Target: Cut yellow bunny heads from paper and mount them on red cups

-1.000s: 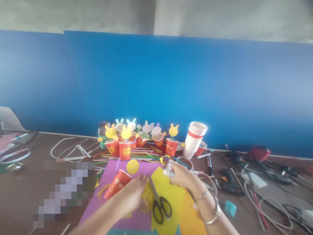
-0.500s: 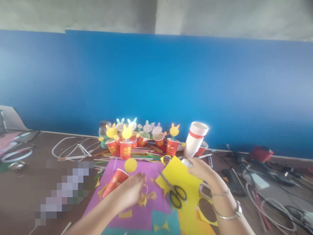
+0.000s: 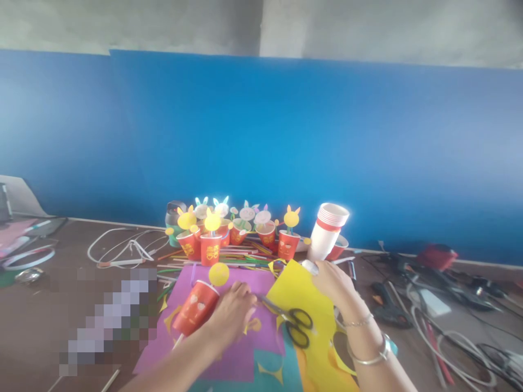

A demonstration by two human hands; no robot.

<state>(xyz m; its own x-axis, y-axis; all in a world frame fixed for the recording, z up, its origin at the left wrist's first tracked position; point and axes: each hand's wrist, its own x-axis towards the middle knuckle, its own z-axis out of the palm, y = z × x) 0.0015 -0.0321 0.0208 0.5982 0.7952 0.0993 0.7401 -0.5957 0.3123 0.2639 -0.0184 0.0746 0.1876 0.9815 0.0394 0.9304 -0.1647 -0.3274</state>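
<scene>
Head view: red cup (image 3: 196,307)'s tipped at 9 o'clock of your left hand (image 3: 235,309), scissors (image 3: 299,328) at 4; can't tell if those curled fingers grip anything. Your right hand (image 3: 334,283)'s pinching a small white thing (image 3: 309,267) at its 10.

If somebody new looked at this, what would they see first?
Probably the red cups with eared paper heads, in front of the blue wall. Then the tilted stack of white cups to their right. Nearer, black-handled scissors lie partly on yellow paper, between the left hand and right hand.
</scene>
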